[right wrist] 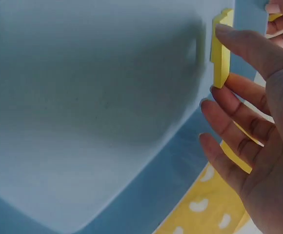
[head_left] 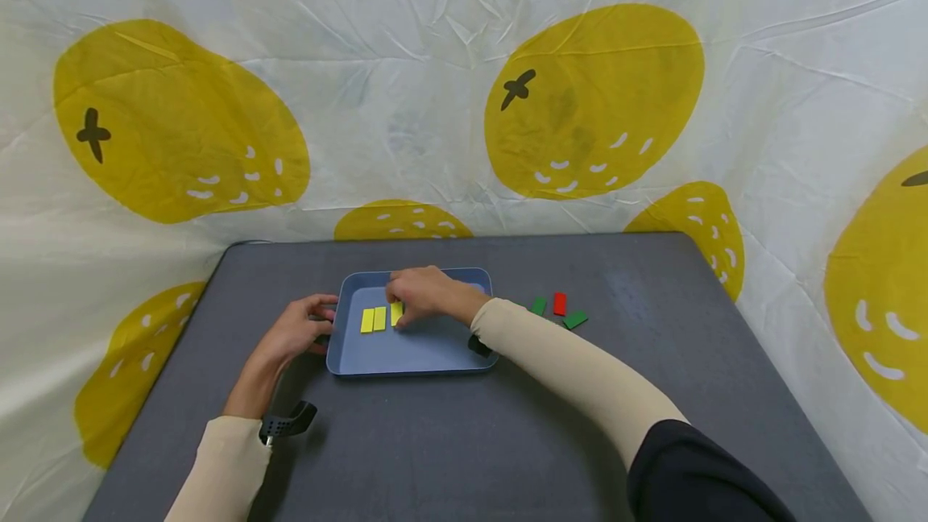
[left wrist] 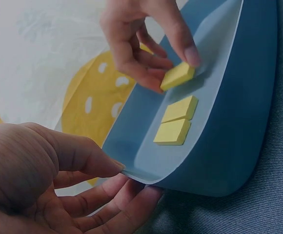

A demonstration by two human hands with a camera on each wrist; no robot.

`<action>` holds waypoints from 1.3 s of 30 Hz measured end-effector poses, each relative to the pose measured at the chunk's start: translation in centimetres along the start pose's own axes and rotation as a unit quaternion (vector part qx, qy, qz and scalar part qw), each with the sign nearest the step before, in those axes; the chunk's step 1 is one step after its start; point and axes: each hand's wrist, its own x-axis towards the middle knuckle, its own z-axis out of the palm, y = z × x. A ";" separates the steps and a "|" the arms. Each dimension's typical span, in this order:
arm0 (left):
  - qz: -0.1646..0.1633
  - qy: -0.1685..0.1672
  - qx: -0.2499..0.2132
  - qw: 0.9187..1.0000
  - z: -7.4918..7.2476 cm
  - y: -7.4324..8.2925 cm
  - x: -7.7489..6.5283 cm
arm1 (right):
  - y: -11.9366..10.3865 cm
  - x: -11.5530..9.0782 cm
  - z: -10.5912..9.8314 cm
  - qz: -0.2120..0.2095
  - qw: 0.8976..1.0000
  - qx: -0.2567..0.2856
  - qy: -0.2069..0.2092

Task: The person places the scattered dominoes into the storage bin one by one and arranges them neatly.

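Note:
A blue tray (head_left: 420,357) with a low rim lies on the table. My left hand (head_left: 296,330) holds its left edge, the thumb on the rim and the fingers against the outer wall, as the left wrist view shows. Over the tray my right hand (head_left: 429,295) pinches a small yellow block (left wrist: 177,76) between thumb and fingers. Two more yellow blocks, one at the left (head_left: 367,321) and one beside it (head_left: 380,318), lie side by side on the tray floor, just left of the pinched one.
Right of the tray, on the dark grey table (head_left: 435,449), lie a red block (head_left: 561,304) and two green blocks, one partly behind my right sleeve (head_left: 539,306) and one tilted (head_left: 576,320). A white cloth (head_left: 399,119) with yellow fruit prints hangs behind the table.

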 end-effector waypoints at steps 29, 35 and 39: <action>0.002 -0.001 -0.004 1.000 0.0 -0.3 0.0 | -0.7 -0.3 -0.1 0.012 1.000 0.026 0.008; -0.004 -0.001 -0.004 1.000 0.1 -0.1 -0.1 | -0.2 -2.5 -1.3 0.018 0.997 0.076 0.030; -0.012 0.004 0.001 1.000 0.1 0.0 -0.1 | 0.3 -3.9 -1.8 0.024 0.995 0.090 0.042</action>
